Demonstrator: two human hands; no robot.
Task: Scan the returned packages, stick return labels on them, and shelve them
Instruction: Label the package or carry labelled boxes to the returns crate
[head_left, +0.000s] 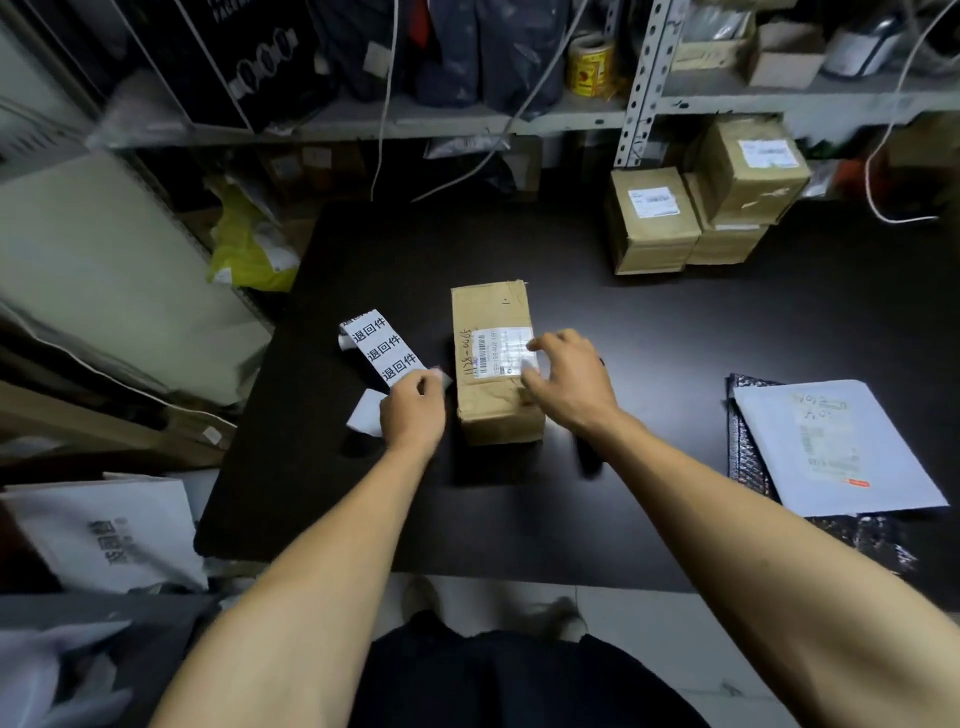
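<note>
The right hand (569, 376) reaches forward, fingers spread and loosely bent, fingertips resting on the shipping label (506, 351) atop the cardboard package (493, 364), gripping nothing. The left hand (415, 408) pinches the near end of the return-label strip (382, 348), just left of the package on the black table (649, 322). A white mailer (836, 447) lies to the right; three stacked boxes (696, 208) stand at the table's far edge.

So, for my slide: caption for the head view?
Left hand holds label strip; right hand rests on box.
</note>
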